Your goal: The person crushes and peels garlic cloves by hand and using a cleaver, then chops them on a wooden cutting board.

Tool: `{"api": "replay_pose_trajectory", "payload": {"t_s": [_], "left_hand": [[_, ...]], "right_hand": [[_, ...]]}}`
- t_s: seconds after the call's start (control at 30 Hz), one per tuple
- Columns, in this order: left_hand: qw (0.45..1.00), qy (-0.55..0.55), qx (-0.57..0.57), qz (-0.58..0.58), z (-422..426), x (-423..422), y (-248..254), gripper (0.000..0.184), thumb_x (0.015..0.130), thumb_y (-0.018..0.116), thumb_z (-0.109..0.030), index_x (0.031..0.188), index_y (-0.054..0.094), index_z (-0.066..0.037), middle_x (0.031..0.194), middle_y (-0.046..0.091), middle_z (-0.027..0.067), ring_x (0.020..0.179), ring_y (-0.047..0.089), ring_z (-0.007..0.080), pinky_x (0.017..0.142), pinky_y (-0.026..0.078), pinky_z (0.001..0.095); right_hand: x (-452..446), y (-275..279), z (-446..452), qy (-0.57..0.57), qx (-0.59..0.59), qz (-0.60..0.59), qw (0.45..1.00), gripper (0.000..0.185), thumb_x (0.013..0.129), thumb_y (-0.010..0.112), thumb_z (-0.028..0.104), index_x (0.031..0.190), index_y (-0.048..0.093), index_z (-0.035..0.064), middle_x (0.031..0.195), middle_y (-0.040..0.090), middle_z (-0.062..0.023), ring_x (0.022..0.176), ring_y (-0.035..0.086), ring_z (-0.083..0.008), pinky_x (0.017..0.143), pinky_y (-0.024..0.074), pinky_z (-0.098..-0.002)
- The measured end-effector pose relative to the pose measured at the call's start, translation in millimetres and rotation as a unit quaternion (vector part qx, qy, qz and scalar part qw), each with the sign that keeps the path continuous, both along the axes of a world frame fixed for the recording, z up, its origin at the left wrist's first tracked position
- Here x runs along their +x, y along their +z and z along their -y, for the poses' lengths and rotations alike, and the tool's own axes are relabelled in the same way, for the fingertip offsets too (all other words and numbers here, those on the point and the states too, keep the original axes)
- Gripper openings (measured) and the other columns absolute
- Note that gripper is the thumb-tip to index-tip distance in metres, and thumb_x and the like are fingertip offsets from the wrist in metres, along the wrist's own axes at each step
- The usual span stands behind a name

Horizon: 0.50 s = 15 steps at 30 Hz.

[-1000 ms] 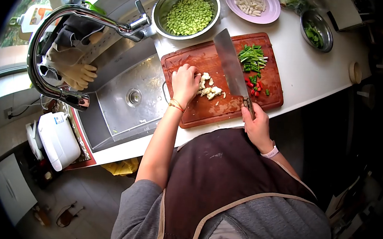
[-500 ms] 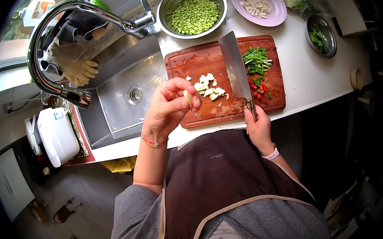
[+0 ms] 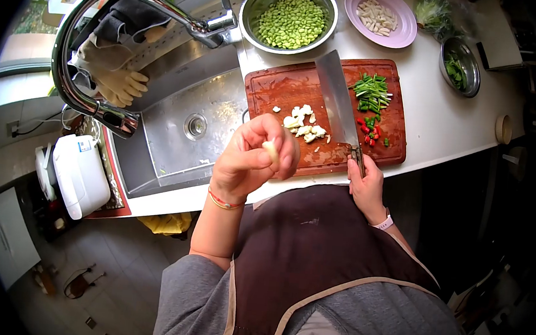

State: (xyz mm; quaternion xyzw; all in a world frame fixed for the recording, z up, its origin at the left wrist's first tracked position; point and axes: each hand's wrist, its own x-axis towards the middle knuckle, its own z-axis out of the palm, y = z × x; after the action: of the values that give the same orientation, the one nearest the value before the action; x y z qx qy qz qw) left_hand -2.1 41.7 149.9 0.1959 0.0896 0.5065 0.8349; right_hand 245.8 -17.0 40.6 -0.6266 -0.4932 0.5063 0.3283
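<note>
Pinched in the fingers of my left hand (image 3: 253, 155) is a pale garlic clove (image 3: 272, 152), raised above the near edge of the wooden cutting board (image 3: 274, 86). My right hand (image 3: 367, 186) grips a cleaver (image 3: 337, 100) by its handle, the broad blade slanting up and left across the board. Left of the blade lies a pile of crushed garlic (image 3: 303, 125). To its right are cut green onions (image 3: 372, 92) and, nearer me, chopped red and green chili peppers (image 3: 370, 133).
Behind the board stand a metal bowl of green beans (image 3: 292, 22) and a pink plate (image 3: 406, 33) with pale strips. A small metal bowl (image 3: 469, 73) of greens is at the right. The sink (image 3: 157, 133) and curved faucet (image 3: 62, 57) are on the left.
The view has shifted, so the counter things appear farther right. My left hand still pinches the garlic clove, turned slightly; my right hand keeps hold of the cleaver.
</note>
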Motion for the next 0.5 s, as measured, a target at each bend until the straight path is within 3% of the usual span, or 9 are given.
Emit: {"api": "replay_pose_trajectory", "payload": {"t_s": [0.1, 0.23, 0.33, 0.4, 0.5], "left_hand": [[0.987, 0.049, -0.054, -0.141, 2, -4, -5, 0.021, 0.078, 0.069, -0.006, 0.091, 0.052, -0.004, 0.088, 0.062, 0.0156, 0.076, 0.061, 0.0202, 0.07, 0.051, 0.0301], [0.982, 0.068, -0.057, -0.168, 9, -7, -2, 0.02, 0.079, 0.068, -0.004, 0.092, 0.053, -0.004, 0.088, 0.062, 0.0137, 0.077, 0.062, 0.0195, 0.071, 0.052, 0.0296], [0.953, 0.137, -0.038, -0.267, 15, -7, 1, 0.019, 0.079, 0.067, 0.003, 0.093, 0.056, -0.002, 0.089, 0.062, 0.0112, 0.08, 0.061, 0.0169, 0.074, 0.051, 0.0282], [0.893, 0.214, 0.031, -0.396, 20, -7, 1, 0.017, 0.078, 0.066, 0.008, 0.092, 0.059, 0.001, 0.091, 0.061, 0.0087, 0.082, 0.06, 0.0137, 0.075, 0.05, 0.0268], [0.846, 0.261, 0.086, -0.457, 28, -4, 13, 0.017, 0.076, 0.066, 0.011, 0.09, 0.06, 0.003, 0.092, 0.061, 0.0088, 0.084, 0.059, 0.0142, 0.076, 0.048, 0.026]], "right_hand": [[1, 1, 0, -0.002, -0.004, 0.003, 1.0, 0.02, 0.091, 0.058, 0.015, 0.098, 0.058, -0.0033, 0.066, 0.055, -0.0101, 0.058, 0.051, -0.0164, 0.056, 0.042, -0.0304], [1, 5, 0, -0.004, -0.004, -0.006, 1.0, 0.02, 0.091, 0.058, 0.016, 0.097, 0.058, -0.0032, 0.066, 0.055, -0.0095, 0.058, 0.05, -0.0153, 0.056, 0.0416, -0.03], [0, 9, -1, 0.007, -0.002, -0.011, 1.0, 0.019, 0.092, 0.058, 0.015, 0.097, 0.057, -0.0032, 0.066, 0.055, -0.0091, 0.058, 0.05, -0.0149, 0.056, 0.0416, -0.0296], [-2, 12, -1, 0.016, -0.004, -0.015, 1.0, 0.019, 0.092, 0.058, 0.015, 0.097, 0.057, -0.0032, 0.066, 0.055, -0.0088, 0.057, 0.049, -0.0147, 0.056, 0.0417, -0.0292], [-3, 16, 2, 0.03, 0.023, -0.04, 0.998, 0.019, 0.091, 0.059, 0.016, 0.095, 0.057, -0.0026, 0.066, 0.054, -0.0078, 0.057, 0.049, -0.0147, 0.056, 0.0419, -0.0284]]}}
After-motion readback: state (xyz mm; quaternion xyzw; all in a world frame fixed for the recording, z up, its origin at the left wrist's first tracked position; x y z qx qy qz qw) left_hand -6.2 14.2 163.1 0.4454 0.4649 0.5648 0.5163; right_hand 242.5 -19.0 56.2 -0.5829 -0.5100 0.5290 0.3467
